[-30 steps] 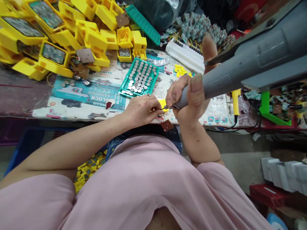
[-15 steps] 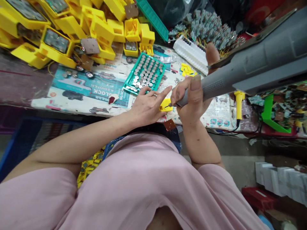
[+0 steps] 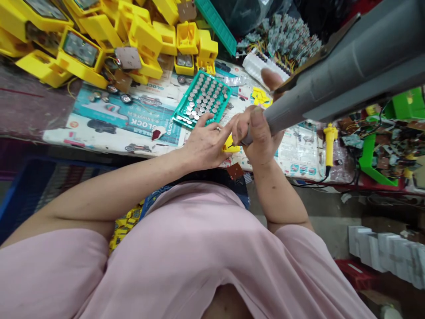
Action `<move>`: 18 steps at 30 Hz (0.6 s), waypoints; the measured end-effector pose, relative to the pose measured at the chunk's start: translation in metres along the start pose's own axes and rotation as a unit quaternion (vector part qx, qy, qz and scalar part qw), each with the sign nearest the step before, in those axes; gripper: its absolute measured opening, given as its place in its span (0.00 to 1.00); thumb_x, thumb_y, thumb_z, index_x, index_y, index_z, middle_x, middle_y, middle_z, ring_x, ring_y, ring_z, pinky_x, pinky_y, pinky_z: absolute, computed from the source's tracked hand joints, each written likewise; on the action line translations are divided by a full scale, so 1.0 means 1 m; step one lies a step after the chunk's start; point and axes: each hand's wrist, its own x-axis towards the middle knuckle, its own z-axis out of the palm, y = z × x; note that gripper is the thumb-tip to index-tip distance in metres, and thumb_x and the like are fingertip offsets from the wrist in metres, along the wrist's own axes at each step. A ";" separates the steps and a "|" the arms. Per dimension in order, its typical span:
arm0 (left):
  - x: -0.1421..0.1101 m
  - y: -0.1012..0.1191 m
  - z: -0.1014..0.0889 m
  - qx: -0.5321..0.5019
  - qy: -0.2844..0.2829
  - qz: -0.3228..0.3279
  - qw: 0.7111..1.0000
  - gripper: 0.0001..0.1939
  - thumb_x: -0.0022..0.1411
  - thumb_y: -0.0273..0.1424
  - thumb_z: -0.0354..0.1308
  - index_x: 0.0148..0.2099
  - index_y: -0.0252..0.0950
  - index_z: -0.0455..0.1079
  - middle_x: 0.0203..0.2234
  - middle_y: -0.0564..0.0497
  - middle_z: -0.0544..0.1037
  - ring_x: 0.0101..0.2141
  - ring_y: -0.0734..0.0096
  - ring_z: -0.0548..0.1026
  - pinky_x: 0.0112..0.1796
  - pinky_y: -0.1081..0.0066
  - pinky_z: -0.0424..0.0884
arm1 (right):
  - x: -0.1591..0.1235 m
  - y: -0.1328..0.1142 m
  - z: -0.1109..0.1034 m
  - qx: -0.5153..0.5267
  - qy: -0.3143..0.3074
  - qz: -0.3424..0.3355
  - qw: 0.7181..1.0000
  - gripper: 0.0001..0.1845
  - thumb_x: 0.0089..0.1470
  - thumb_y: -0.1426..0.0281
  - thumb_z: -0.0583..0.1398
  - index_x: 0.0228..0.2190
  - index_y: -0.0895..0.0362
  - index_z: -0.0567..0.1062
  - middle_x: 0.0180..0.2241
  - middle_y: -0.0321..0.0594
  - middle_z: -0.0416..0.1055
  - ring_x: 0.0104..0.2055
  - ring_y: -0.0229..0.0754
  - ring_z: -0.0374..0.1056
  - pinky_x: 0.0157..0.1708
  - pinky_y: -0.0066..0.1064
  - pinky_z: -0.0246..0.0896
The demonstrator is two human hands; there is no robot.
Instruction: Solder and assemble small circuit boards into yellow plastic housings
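Note:
My right hand (image 3: 260, 133) is wrapped round the front end of a grey electric screwdriver (image 3: 305, 99), whose body slants up to the right. Its thin bit points down at a small yellow plastic case (image 3: 231, 145) near the table's front edge. My left hand (image 3: 209, 144) presses that case from the left, its index finger stretched toward the right hand's fingertips. Part of the case is hidden behind the fingers. A brown circuit board (image 3: 235, 171) sits just below the case at the edge. Behind my left hand lies a green tray (image 3: 186, 99) with rows of silver button cells.
Yellow plastic housings (image 3: 142, 37) pile up at the back left. A white foam strip (image 3: 262, 66) and grey wired parts (image 3: 288, 40) lie at the back. A yellow-handled soldering iron (image 3: 330, 144) and a green bin (image 3: 373, 164) are at the right.
The screwdriver and my right hand have shifted slightly left and tilted, closer to my left hand. My left index finger now meets the right fingers. The view has moved a little.

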 end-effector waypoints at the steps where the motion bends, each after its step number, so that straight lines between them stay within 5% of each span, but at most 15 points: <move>1: 0.000 0.001 -0.001 -0.002 -0.003 -0.002 1.000 0.36 0.66 0.43 0.52 0.70 0.31 0.54 0.39 0.43 0.83 0.50 0.52 0.76 0.63 0.48 0.55 | 0.001 -0.006 -0.002 0.024 0.015 -0.015 0.999 0.30 0.52 0.36 0.55 0.20 0.48 0.63 0.16 0.31 0.59 0.16 0.39 0.60 0.20 0.37 0.66; 6: -0.002 0.007 -0.016 -0.038 -0.014 -0.013 0.999 0.35 0.64 0.36 0.56 0.70 0.31 0.55 0.50 0.38 0.80 0.55 0.50 0.75 0.63 0.45 0.55 | 0.005 -0.042 -0.029 0.070 0.134 -0.095 0.984 0.33 0.54 0.42 0.59 0.14 0.51 0.56 0.12 0.30 0.52 0.13 0.35 0.53 0.12 0.32 0.52; 10: 0.000 0.007 -0.031 -0.273 -0.027 -0.010 0.961 0.26 0.61 0.39 0.57 0.59 0.34 0.70 0.51 0.42 0.80 0.51 0.56 0.77 0.59 0.53 0.67 | 0.003 -0.036 -0.064 0.012 0.242 -0.119 0.963 0.28 0.55 0.48 0.63 0.16 0.51 0.62 0.13 0.28 0.55 0.14 0.34 0.57 0.13 0.30 0.54; 15: 0.022 -0.002 -0.050 -0.534 -0.187 -0.135 0.813 0.29 0.65 0.37 0.40 0.59 0.26 0.67 0.46 0.38 0.81 0.44 0.62 0.81 0.44 0.63 0.77 | -0.008 -0.009 -0.107 -0.030 0.289 -0.130 0.948 0.17 0.53 0.48 0.65 0.33 0.48 0.75 0.16 0.24 0.63 0.16 0.34 0.63 0.19 0.28 0.61; 16: 0.028 -0.005 -0.056 -0.529 -0.218 -0.145 0.808 0.30 0.65 0.36 0.37 0.60 0.26 0.66 0.44 0.38 0.81 0.42 0.63 0.81 0.41 0.64 0.78 | -0.012 -0.007 -0.114 -0.051 0.284 -0.130 0.949 0.17 0.53 0.48 0.65 0.35 0.47 0.75 0.18 0.25 0.66 0.18 0.34 0.66 0.22 0.29 0.64; 18: 0.038 -0.007 -0.070 -0.441 -0.270 -0.137 0.845 0.29 0.66 0.36 0.37 0.61 0.30 0.67 0.39 0.42 0.82 0.36 0.65 0.81 0.36 0.67 0.77 | -0.021 -0.005 -0.125 -0.094 0.277 -0.131 0.947 0.17 0.55 0.48 0.63 0.38 0.46 0.75 0.24 0.27 0.70 0.23 0.36 0.71 0.27 0.33 0.67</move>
